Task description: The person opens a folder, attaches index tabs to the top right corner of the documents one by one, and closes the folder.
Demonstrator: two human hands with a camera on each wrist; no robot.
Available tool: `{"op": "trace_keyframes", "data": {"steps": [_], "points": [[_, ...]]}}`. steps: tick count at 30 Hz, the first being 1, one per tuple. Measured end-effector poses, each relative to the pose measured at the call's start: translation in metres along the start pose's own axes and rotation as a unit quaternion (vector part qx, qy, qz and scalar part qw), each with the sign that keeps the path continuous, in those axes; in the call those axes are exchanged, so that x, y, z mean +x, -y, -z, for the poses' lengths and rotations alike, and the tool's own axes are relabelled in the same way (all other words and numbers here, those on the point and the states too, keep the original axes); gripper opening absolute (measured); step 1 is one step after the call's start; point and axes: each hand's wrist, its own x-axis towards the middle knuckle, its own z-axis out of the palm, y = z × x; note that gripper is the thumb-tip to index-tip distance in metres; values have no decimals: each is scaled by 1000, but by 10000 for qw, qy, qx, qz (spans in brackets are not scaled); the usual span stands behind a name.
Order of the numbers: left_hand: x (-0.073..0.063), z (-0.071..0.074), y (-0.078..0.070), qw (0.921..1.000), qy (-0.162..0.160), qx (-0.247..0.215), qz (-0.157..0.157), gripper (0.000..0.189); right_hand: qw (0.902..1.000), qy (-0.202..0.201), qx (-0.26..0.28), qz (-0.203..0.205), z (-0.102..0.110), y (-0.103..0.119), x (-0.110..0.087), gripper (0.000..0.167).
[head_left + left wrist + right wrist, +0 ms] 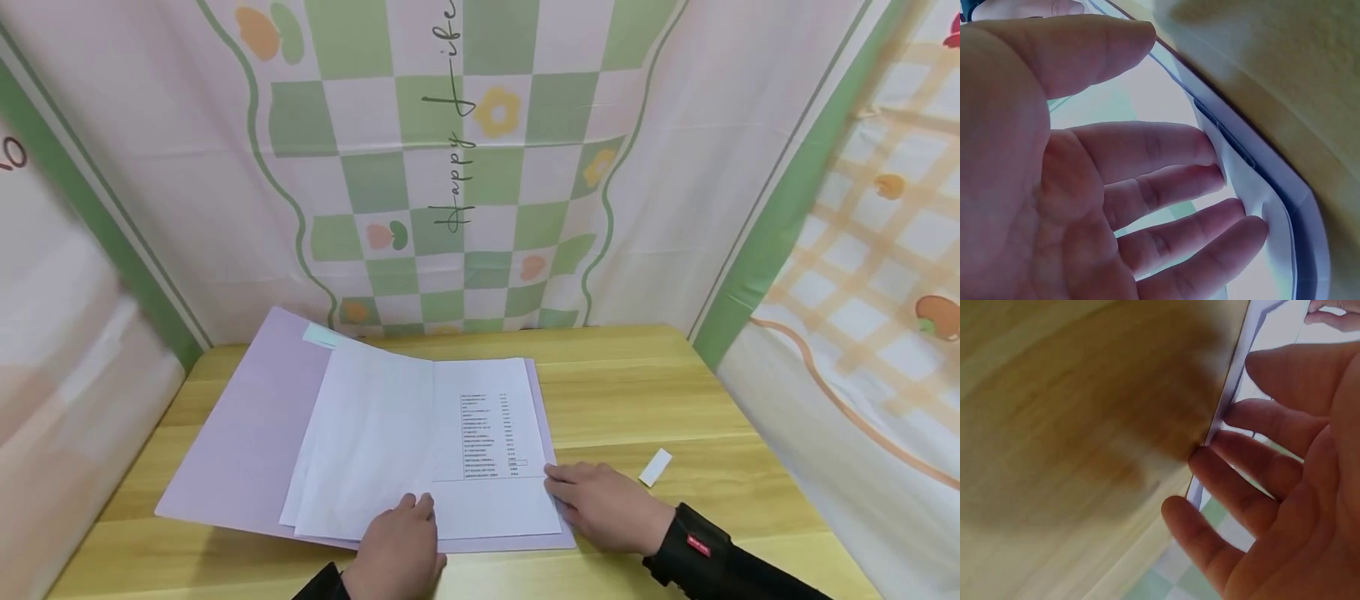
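A light purple folder lies open on the table, its left cover slightly raised. White sheets are spread inside, the right-hand one printed with a small table of text. My left hand rests at the lower edge of the sheets near the fold; in the left wrist view its fingers are extended against the paper. At the folder's right edge is my right hand, touching the border of the folder and page. The right wrist view shows its fingers spread and relaxed along that edge.
A small white rectangular piece lies on the wooden table right of the right hand. Patterned cloth hangs behind the table and along both sides. A pale green tab shows at the top of the left cover.
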Motion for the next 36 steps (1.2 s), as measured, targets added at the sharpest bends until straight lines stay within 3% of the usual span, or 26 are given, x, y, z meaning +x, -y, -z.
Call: {"op": "trace_keyframes", "data": {"steps": [4,10,16,20,23,29,36], "points": [[-1,0,2,9999,16,-141,-72,39,9976,-98,534,-441,1,-15,-11,38],[-2,-2,3,9997,-34,-223,-121,43,9904,-407,592,-1182,2,-73,-56,36],[-5,-3,3,9994,-197,-271,-97,41,9864,-434,773,-1384,-5,-110,-91,25],[-4,-2,3,9995,-112,-296,-82,40,9839,-682,889,-1395,-7,-112,-100,16],[-4,-1,3,9995,-66,-292,-63,40,9774,-750,1064,-1665,-6,-110,-100,15],[-4,-2,3,9995,-238,-225,-49,38,9625,-535,1347,-2294,-3,-105,-95,16],[-3,1,4,9982,-533,-253,-92,38,9551,-273,1474,-2555,2,-101,-94,17]]}}
